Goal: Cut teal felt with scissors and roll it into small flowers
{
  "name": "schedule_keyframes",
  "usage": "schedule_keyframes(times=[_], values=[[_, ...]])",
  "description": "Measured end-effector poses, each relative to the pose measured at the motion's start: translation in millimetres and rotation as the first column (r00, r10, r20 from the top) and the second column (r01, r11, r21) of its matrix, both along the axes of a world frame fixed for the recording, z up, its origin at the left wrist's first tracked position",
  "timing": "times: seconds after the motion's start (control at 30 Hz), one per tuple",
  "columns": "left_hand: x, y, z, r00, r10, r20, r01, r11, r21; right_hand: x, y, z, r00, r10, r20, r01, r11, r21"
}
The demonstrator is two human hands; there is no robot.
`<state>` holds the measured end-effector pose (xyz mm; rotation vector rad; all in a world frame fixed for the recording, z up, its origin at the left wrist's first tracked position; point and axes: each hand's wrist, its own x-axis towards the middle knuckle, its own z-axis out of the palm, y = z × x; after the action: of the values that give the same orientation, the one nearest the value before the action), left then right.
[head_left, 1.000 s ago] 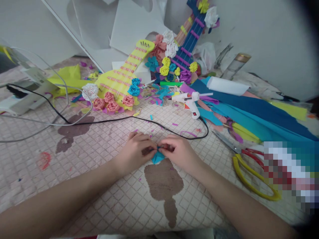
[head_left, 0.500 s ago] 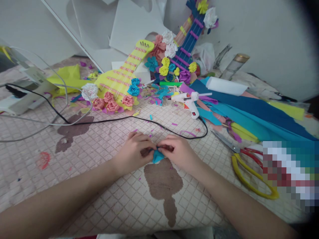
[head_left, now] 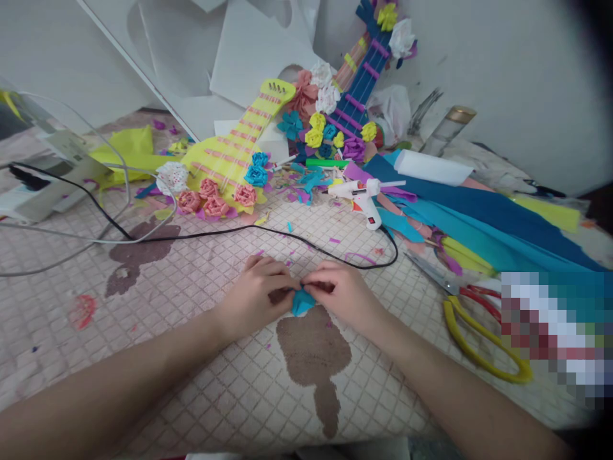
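Note:
My left hand [head_left: 256,295] and my right hand [head_left: 341,292] meet in the middle of the pink quilted mat [head_left: 201,268]. Both pinch a small piece of blue paper [head_left: 301,302] between their fingertips, and most of that piece is hidden under the fingers. A white glue gun [head_left: 364,197] lies beyond my right hand, its black cord [head_left: 287,233] curving just past my knuckles. Yellow-handled scissors [head_left: 467,319] lie to the right of my right forearm.
A yellow paper guitar [head_left: 234,156] with pink and blue paper roses lies at the back left, a blue one [head_left: 357,102] leans at the back. Blue, teal and yellow paper sheets [head_left: 479,217] spread on the right. A power strip [head_left: 33,191] with cables sits far left. Paper scraps litter the mat.
My fingers have shifted slightly on the blue paper, which now shows a little more bunched between them. Both hands stay in the same spot.

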<state>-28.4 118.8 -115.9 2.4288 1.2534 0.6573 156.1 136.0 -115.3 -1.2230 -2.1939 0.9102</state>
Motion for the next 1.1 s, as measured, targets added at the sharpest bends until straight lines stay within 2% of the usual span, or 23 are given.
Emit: schedule_keyframes(times=[0.4,0.57,0.7,1.1], values=[[-4.1,5.6,-13.8,0.999,-0.016,0.031,0.012,0.993,0.114,0.4,1.4,-2.1,1.0,0.018,0.01,-0.019,0.996,0.083],[-5.0,6.3,-15.4,1.0,-0.022,-0.005,0.022,0.989,0.147,-0.2,2.0,-3.9,1.0,0.012,0.0,-0.011,0.994,0.107],[-4.1,5.5,-13.3,1.0,-0.016,-0.022,0.018,0.992,0.127,0.1,3.2,-4.7,1.0,0.006,-0.024,-0.004,0.995,0.096],[-1.0,2.6,-10.0,0.998,0.008,0.07,-0.012,0.999,0.05,-0.2,1.5,-3.1,0.997,-0.038,-0.063,0.039,0.999,0.015]])
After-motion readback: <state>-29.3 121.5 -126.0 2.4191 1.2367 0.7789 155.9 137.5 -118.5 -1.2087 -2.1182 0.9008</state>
